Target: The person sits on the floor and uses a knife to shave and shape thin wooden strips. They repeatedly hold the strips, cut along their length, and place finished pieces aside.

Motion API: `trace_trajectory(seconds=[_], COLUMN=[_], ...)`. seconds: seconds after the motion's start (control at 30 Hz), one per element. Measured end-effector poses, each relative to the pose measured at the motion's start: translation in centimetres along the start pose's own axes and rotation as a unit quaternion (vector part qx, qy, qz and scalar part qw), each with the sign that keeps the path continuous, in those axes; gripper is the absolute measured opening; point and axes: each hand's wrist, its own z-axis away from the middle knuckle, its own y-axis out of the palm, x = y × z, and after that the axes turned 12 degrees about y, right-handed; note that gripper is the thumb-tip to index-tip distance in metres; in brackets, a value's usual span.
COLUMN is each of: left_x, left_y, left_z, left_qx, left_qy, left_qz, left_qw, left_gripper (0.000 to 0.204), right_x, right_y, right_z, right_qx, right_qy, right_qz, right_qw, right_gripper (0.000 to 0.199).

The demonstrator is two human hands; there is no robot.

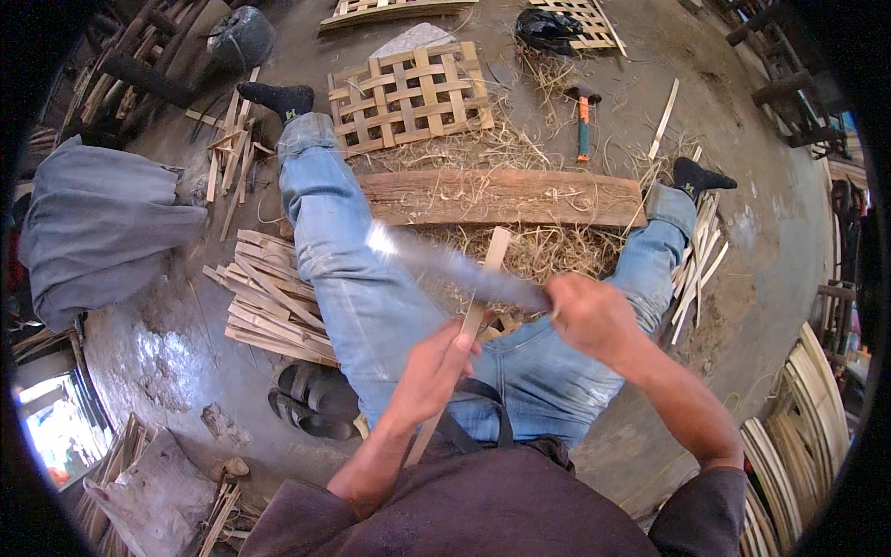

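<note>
I sit on the floor with my legs in blue jeans spread apart. My left hand (434,369) grips a long flat bamboo strip (487,278) that points away from me, between my knees. My right hand (590,316) holds the handle of a long knife (445,263) whose motion-blurred blade reaches left across the strip and over my left thigh. Bamboo shavings (538,249) lie under the strip's far end.
A thick wooden plank (501,197) lies across between my feet, with a woven bamboo panel (408,97) and an orange-handled hammer (583,121) beyond it. Split bamboo strips (264,297) are piled at my left thigh and by my right leg. Sandals (311,404) lie at lower left, and a grey cloth (97,227) at far left.
</note>
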Motion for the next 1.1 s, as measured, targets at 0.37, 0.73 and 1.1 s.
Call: trace_trajectory(seconds=[0.37,0.73,1.1], left_x=[0.2,-1.0,2.1], left_y=[0.0,-0.6,-0.2], left_z=[-0.7,-0.4,-3.7], left_qx=[-0.032,-0.007,-0.087], left_qy=[-0.043,-0.059,-0.092], left_qz=[0.176,0.081,0.244], left_qw=[0.983,0.995,0.962], left_gripper=[0.05,0.045,0.04], right_x=[1.2,-1.9,-8.9], right_y=[1.0,2.5,16.3], right_z=[1.4,-0.4,-4.8], right_qx=[0.045,0.028,0.069], right_qy=[0.03,0.127,0.309], right_qz=[0.036,-0.058,-0.144], right_qw=[0.998,0.99,0.938], right_gripper=[0.013,0.013,0.043])
